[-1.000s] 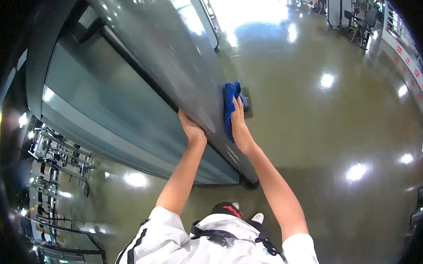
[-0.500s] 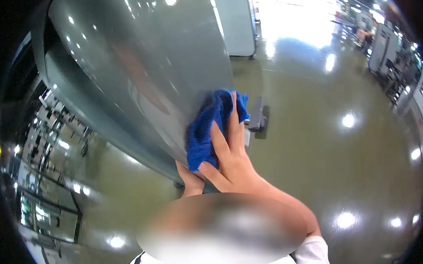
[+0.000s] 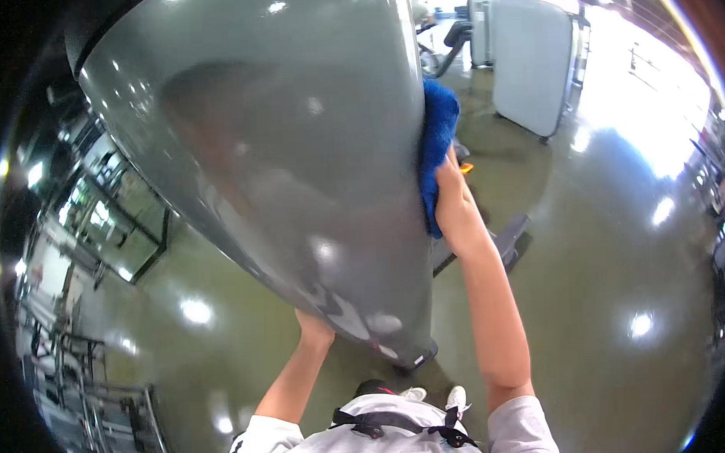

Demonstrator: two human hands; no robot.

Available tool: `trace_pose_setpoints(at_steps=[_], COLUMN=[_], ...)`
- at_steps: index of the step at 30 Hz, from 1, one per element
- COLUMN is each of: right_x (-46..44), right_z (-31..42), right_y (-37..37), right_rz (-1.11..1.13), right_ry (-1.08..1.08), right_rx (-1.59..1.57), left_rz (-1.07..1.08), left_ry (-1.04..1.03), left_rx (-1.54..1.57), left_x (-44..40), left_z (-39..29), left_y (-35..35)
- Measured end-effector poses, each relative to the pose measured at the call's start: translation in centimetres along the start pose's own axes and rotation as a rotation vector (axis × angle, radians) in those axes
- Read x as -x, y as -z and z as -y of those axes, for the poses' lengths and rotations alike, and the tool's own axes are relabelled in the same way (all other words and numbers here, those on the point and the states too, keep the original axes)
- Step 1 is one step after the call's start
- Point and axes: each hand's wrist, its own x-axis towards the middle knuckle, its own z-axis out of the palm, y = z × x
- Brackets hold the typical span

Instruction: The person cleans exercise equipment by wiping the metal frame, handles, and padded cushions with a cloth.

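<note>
A large glossy grey curved housing fills the upper middle of the head view, tapering down towards my body. My right hand holds a blue cloth against the housing's right side. Most of that hand's fingers are hidden behind the cloth. At the lower left edge of the housing is my left hand. Its fingers disappear behind the housing, so their pose cannot be made out.
Light grey panels stand on the shiny floor at the upper right. A person is near exercise equipment at the top. Below the cloth a grey foot piece sticks out. Metal racks line the left.
My right hand has moved with the blue cloth from the housing's front face round to its right side, farther from my body. The view has shifted, showing more of the housing.
</note>
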Motion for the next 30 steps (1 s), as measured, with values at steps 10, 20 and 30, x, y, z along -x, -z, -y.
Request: trace_pose_setpoints(at_steps=[10, 20, 30], right_x=[3.1, -8.0, -12.6], right_z=[-15.3, -6.6, -12.1], right_y=[7.7, 4.0, -0.6], right_rz=[0.453, 0.674, 0.681], right_ry=[-0.885, -0.585, -0.721], right_rx=[-0.12, -0.473, -0.494], left_rz=[-0.827, -0.506, -0.486], left_ry=[0.354, -0.86, -1.176], left_rx=[0.212, -1.043, -1.714], left_x=[-0.1, -2.1, -6.3], left_z=[-8.8, -16.0, -20.3], left_y=[-10.3, -11.0, -14.2])
